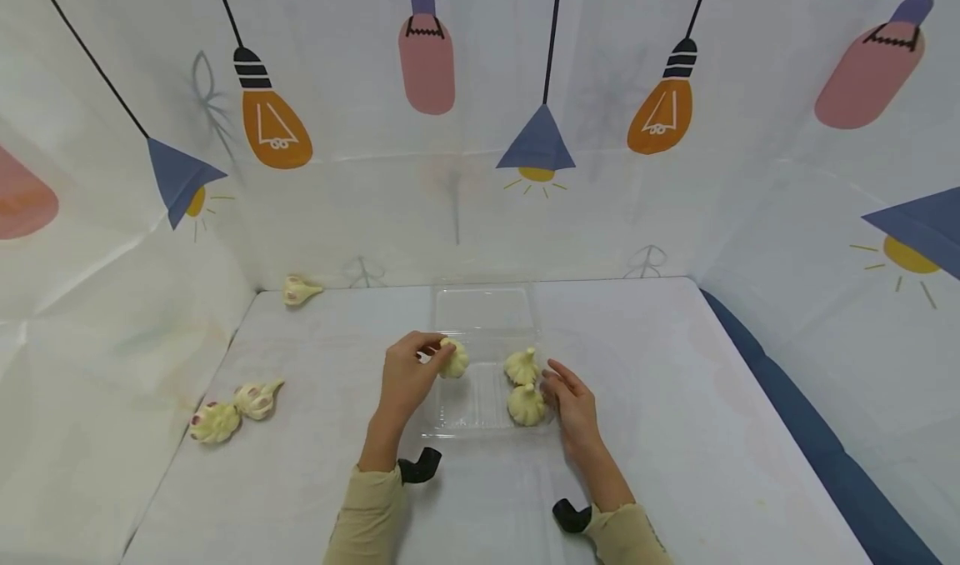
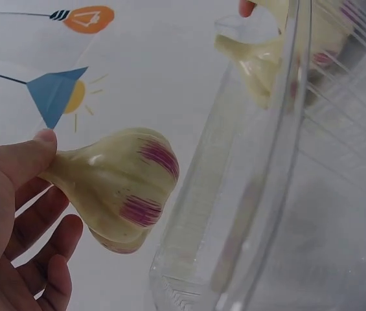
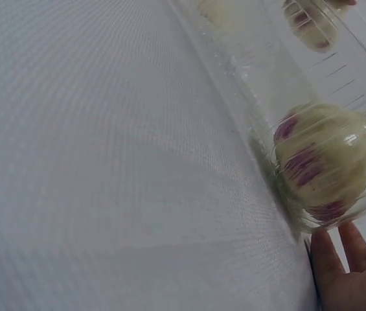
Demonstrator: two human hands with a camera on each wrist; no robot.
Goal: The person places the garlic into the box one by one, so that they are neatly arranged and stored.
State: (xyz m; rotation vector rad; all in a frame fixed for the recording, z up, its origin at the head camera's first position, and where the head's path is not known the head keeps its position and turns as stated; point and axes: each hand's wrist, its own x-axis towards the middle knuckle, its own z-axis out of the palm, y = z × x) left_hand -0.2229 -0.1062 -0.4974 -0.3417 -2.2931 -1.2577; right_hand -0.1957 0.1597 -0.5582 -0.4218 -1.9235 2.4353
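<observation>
By its stem, between thumb and fingers, my left hand (image 1: 407, 375) pinches a garlic bulb (image 1: 455, 360), pale with purple streaks in the left wrist view. That bulb is over the left part of a clear plastic box (image 1: 468, 394), whose lid (image 1: 483, 307) lies folded back. Inside the box, along its right side, sit two more garlic bulbs, a far bulb (image 1: 521, 366) and a near bulb (image 1: 527, 405). My right hand (image 1: 574, 411) is beside them, its fingertips at the box's right wall; the right wrist view shows these fingers (image 3: 328, 259) loosely extended against the clear plastic.
Two garlic bulbs, one with a long stem (image 1: 257, 399) and one rounder (image 1: 214, 423), lie at the table's left edge. Another garlic bulb (image 1: 299, 291) lies at the far left corner. Patterned curtains (image 1: 465, 215) hang around the white table (image 1: 652, 365).
</observation>
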